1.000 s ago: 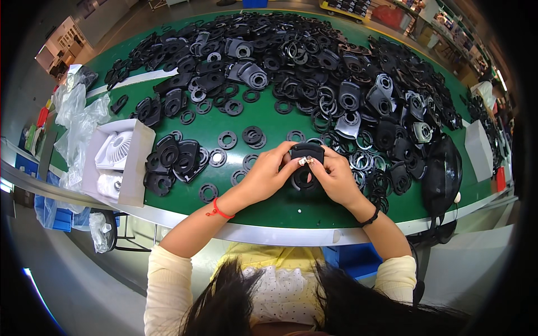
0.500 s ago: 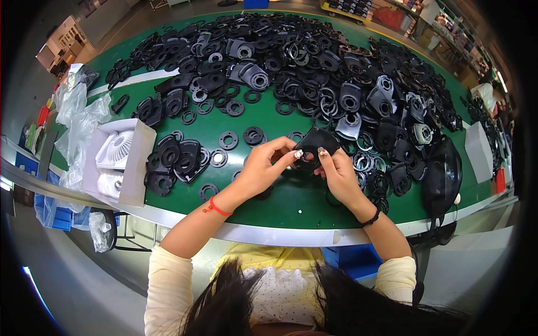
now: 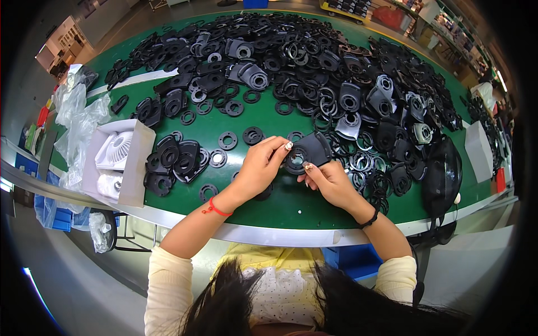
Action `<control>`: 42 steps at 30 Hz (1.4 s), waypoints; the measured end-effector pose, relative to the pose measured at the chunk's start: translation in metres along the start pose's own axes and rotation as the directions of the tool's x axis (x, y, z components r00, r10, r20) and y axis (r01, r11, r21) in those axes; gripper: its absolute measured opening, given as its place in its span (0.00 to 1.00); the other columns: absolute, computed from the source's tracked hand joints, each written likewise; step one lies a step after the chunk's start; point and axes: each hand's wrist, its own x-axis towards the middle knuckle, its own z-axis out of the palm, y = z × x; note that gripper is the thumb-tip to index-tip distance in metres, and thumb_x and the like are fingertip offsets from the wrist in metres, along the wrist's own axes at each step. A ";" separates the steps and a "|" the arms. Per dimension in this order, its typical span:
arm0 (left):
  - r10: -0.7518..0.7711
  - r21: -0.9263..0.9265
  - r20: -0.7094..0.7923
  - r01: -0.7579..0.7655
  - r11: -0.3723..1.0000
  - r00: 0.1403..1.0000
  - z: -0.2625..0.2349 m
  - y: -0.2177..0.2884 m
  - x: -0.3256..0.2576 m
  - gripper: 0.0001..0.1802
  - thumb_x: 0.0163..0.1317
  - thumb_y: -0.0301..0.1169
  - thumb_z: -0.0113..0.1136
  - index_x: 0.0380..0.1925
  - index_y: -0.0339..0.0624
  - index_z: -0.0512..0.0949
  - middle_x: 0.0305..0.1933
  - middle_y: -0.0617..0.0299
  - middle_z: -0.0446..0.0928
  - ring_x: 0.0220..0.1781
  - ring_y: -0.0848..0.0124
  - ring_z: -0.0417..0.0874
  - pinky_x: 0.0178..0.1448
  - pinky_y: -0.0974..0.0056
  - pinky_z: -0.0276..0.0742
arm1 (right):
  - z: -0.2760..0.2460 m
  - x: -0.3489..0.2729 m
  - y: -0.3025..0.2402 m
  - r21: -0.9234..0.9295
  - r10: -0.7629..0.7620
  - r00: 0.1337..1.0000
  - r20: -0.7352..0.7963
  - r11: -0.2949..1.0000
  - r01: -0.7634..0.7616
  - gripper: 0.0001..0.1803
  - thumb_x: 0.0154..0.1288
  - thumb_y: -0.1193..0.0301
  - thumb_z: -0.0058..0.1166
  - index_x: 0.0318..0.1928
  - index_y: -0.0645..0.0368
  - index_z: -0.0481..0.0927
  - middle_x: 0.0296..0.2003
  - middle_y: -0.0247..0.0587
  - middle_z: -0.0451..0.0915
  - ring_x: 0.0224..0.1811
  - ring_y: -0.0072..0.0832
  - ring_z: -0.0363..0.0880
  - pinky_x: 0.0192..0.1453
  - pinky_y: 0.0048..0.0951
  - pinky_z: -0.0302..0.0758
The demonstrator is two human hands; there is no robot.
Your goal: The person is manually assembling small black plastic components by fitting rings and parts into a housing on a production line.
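A black plastic part [image 3: 316, 149], a flat plate with a round ringed end, is held up above the green table in front of me. The ringed end points left and toward me. My right hand [image 3: 332, 182] grips it from below, thumb on the near edge of the ring and the other fingers beneath. At the ring's left edge, my left hand [image 3: 260, 168] is closed, with thumb and forefinger brought together against the rim. Its other fingers are partly hidden. Loose black rings [image 3: 253, 135] lie just beyond my left hand, and thinner rings [image 3: 361, 162] are beside my right.
A big heap of similar black parts [image 3: 269, 61] covers the far side of the green table [image 3: 269, 215]. At left stand a white box [image 3: 143, 168] holding a white fan-like piece and clear plastic bags [image 3: 78, 129]. A black bag [image 3: 443, 176] lies at right.
The black part has turned in my hands, so its ring now faces lower left and its plate upper right. My left thumb has moved up, and my right hand has shifted slightly lower.
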 end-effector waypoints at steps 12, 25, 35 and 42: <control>-0.007 -0.112 -0.058 0.000 0.994 0.998 0.001 0.000 0.000 0.12 0.71 0.30 0.48 0.41 0.32 0.77 0.29 0.64 0.76 0.31 0.81 0.72 0.34 0.73 0.68 | 0.002 0.000 -0.004 0.057 0.059 0.998 0.013 0.997 -0.060 0.21 0.72 0.61 0.44 0.31 0.65 0.82 0.19 0.32 0.76 0.21 0.16 0.72 0.27 0.20 0.67; -0.064 0.011 0.107 0.064 0.998 0.992 -0.001 0.001 0.000 0.09 0.64 0.25 0.56 0.42 0.35 0.79 0.33 0.56 0.80 0.32 0.74 0.79 0.39 0.70 0.75 | -0.010 0.004 0.000 -0.101 -0.033 0.992 -0.126 0.995 0.020 0.08 0.65 0.73 0.55 0.40 0.65 0.78 0.29 0.37 0.81 0.32 0.18 0.78 0.39 0.20 0.74; 0.141 0.208 0.124 -0.165 0.964 0.982 0.006 0.003 -0.006 0.04 0.62 0.24 0.57 0.35 0.33 0.76 0.31 0.53 0.78 0.32 0.62 0.80 0.37 0.63 0.74 | -0.002 0.003 0.000 -0.218 -0.062 0.984 -0.168 0.976 0.025 0.07 0.65 0.73 0.54 0.35 0.67 0.78 0.23 0.43 0.80 0.22 0.24 0.79 0.28 0.24 0.72; 0.103 0.193 0.130 -0.127 0.973 0.986 0.006 0.003 -0.005 0.04 0.62 0.24 0.57 0.34 0.33 0.76 0.31 0.53 0.78 0.32 0.62 0.81 0.38 0.64 0.76 | -0.001 0.001 -0.003 -0.286 -0.104 0.982 -0.160 0.957 0.054 0.07 0.64 0.74 0.53 0.33 0.67 0.76 0.21 0.44 0.78 0.20 0.27 0.77 0.26 0.25 0.70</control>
